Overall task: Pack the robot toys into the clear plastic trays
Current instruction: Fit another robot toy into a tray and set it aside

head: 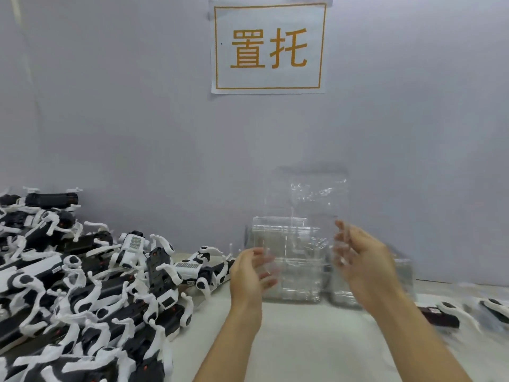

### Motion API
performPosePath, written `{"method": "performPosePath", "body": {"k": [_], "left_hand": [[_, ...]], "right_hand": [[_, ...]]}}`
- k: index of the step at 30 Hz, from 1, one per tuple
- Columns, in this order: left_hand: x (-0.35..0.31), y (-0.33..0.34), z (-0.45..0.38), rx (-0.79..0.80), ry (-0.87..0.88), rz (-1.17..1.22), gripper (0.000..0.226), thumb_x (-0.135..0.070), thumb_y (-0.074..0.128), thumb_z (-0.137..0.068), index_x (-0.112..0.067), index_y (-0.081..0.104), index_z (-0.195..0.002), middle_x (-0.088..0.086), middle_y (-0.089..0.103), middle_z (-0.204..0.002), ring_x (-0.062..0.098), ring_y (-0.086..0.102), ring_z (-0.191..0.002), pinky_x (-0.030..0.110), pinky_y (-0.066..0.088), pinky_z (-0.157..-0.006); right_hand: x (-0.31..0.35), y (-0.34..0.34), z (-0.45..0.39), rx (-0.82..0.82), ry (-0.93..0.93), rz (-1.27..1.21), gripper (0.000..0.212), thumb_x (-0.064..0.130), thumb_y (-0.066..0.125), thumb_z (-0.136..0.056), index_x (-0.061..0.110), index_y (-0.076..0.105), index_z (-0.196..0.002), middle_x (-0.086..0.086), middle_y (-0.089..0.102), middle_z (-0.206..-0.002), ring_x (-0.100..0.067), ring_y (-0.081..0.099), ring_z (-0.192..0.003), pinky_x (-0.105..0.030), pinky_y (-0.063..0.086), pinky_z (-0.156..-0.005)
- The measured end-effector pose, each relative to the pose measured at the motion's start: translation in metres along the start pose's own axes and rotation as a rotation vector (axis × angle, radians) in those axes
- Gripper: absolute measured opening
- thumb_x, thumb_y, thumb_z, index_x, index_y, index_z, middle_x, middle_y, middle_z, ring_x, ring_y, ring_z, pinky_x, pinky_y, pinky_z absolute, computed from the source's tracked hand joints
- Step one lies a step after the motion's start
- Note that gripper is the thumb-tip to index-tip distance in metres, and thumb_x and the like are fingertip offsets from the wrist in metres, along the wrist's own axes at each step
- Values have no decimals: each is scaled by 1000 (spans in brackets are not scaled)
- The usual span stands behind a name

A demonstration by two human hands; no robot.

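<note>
Wall [137, 119]: pale grey, behind the whole station; a paper sign [268, 46] with orange characters is taped high at centre.

Counter [297, 340]: white surface, bare in front of the person.

Heap of robot toys [82, 271]: black-and-white pieces, piled on the left of the counter up to the wall. A few more toys [440, 317] lie blurred at the right edge.

Stack of trays [292, 257]: clear plastic, standing on the counter against the wall, centre-right; a second blurred stack [405, 274] sits to its right.

Single tray [311, 208]: clear, held upright in the air in front of the stack, between both hands.

Right hand [363, 257]: raised, palm turned inward, fingers curled on the tray's right edge; grip clamped on it.

Left hand [252, 271]: lower, palm inward, fingers loosely bent at the tray's lower left edge; blur hides whether this grip is closed or only touching.

Handling note: the step appears to be fetching a tray. Best held by both edges without squeezing the thin plastic, then laid flat, cavities up, on the bare counter near the heap.
</note>
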State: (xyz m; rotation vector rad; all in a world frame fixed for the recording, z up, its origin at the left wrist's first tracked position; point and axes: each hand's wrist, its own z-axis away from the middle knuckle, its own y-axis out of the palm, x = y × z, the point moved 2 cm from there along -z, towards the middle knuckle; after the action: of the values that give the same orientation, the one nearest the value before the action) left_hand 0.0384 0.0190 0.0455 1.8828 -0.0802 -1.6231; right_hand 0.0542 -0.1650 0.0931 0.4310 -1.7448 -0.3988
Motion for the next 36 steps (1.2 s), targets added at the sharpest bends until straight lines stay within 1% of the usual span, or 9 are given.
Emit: {"method": "performPosePath", "body": {"k": [8,14,17,20,23,26,29,33,36], "left_hand": [[-57,-8,7,50,71,-114,28,-36,44,-100,-20,67,-106,3,72,-109,23,67,-92,41,51,-80],[-85,-16,16,116,-56,-280,54,-60,52,-92,-18,59,-124,4,65,-121,28,68,-97,41,58,-67],[-90,-18,17,123,-102,-283,71,-69,61,-78,-13,58,-122,12,66,-117,35,69,-97,51,59,-83],[-94,-19,19,189,-73,-351,75,-64,71,-64,-23,57,-125,14,63,-121,37,69,-101,55,55,-92],[-95,-24,17,183,-82,-441,66,-49,77,-75,-26,51,-131,18,61,-126,34,72,-96,48,58,-86],[-88,-32,12,205,-188,-583,50,-55,66,-86,-26,58,-126,17,62,-122,31,67,-91,40,60,-72],[-84,-36,7,136,-159,-911,42,-67,48,-91,-28,60,-98,0,58,-98,21,59,-83,30,50,-67],[-82,-52,-5,5,105,-1370,48,-41,43,-101,-19,35,-60,-9,41,-43,7,38,-43,25,30,-48],[-75,-65,-9,-59,137,-1524,30,-25,51,-98,-18,47,-69,-7,49,-60,16,45,-65,27,41,-61]], "right_hand": [[22,-2,8,276,-188,565,17,9,63,-94,18,77,-95,-2,72,-80,-15,62,-69,-24,48,-67],[36,12,23,530,-229,803,17,8,82,-78,23,81,-88,0,76,-86,-16,69,-81,-25,56,-80],[36,22,27,561,-273,1054,24,14,90,-68,33,80,-78,8,73,-81,-6,64,-77,-24,55,-77],[33,31,28,536,-311,1170,26,20,91,-67,40,78,-77,7,71,-86,-10,64,-78,-30,57,-75],[31,37,32,568,-334,1210,25,22,91,-68,41,77,-77,9,71,-84,-5,62,-77,-21,55,-71],[35,36,34,635,-243,1290,24,24,91,-67,40,77,-78,12,70,-80,-1,62,-70,-15,50,-57],[32,30,36,725,-30,1478,20,27,89,-69,38,76,-80,16,69,-76,3,60,-64,-12,43,-53],[18,23,41,819,294,1732,41,52,85,-68,40,73,-105,19,72,-97,-2,65,-95,-26,50,-87],[16,24,39,777,276,1716,52,58,81,-71,39,68,-118,18,67,-117,-9,63,-108,-30,47,-90]]}}
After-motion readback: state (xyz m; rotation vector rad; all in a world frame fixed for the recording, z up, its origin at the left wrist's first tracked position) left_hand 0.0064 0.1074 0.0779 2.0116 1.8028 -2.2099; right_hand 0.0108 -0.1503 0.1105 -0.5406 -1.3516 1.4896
